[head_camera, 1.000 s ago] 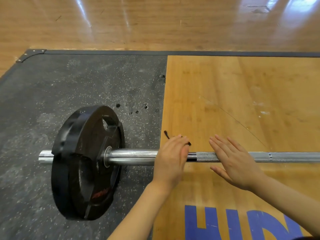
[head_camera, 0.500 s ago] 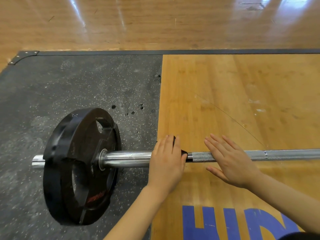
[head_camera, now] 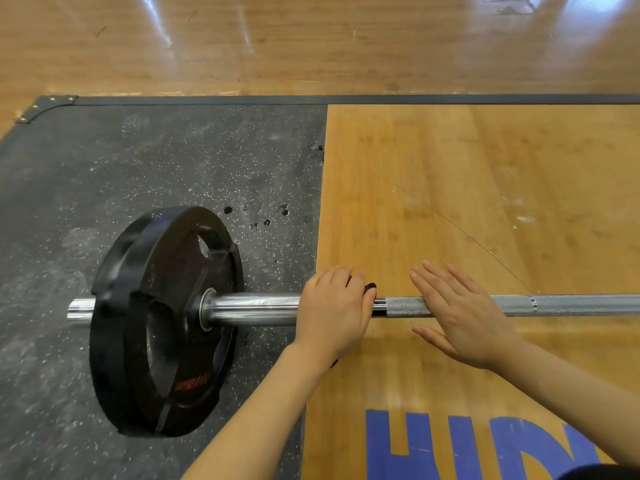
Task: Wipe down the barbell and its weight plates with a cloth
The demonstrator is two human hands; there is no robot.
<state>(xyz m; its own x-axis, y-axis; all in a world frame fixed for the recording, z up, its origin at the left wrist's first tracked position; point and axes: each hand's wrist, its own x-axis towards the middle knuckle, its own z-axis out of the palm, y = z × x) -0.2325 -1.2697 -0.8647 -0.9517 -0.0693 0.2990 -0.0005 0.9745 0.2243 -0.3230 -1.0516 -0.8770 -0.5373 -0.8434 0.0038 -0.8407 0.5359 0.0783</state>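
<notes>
Speckled black rubber mat (head_camera: 104, 188) adjoins a wood platform (head_camera: 485, 188) bearing blue lettering (head_camera: 450, 448). Dark metal edging (head_camera: 311, 99) borders both. Glossy wood floor (head_camera: 311, 39) beyond shows light glare.

This is a gym, at a weightlifting spot. A lifting platform (head_camera: 485, 188) lies on a glossy wooden floor (head_camera: 311, 39), edged by a dark metal frame (head_camera: 242, 99) with a bolted corner plate at the far left. Its left part is a speckled black rubber mat (head_camera: 104, 174), scuffed and dusty; its right part is pale wood with big blue painted letters (head_camera: 450, 445) at the near edge. A steel barbell (head_camera: 571, 304) lies across both, loaded with black weight plates (head_camera: 166, 320) standing on the mat
</notes>
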